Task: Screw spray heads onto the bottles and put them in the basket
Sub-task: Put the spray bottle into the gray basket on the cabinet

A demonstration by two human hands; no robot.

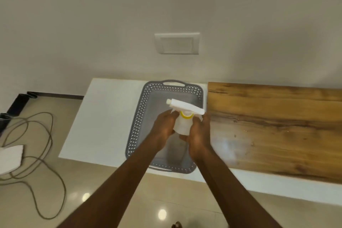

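A small translucent white bottle [182,126] with a white spray head [186,106] and a yellow collar [186,115] is held above the grey perforated basket [142,114]. My left hand [163,128] grips the bottle's left side. My right hand [199,135] wraps its right side and bottom. The spray nozzle points left and away from me. The basket's inside looks bare where it shows; my hands and forearms hide part of its floor.
The basket stands on a white counter [103,116] against the wall. A wooden board [273,126] lies directly right of the basket. A cable [46,146] loops on the tiled floor at the left, beside a white object [11,157].
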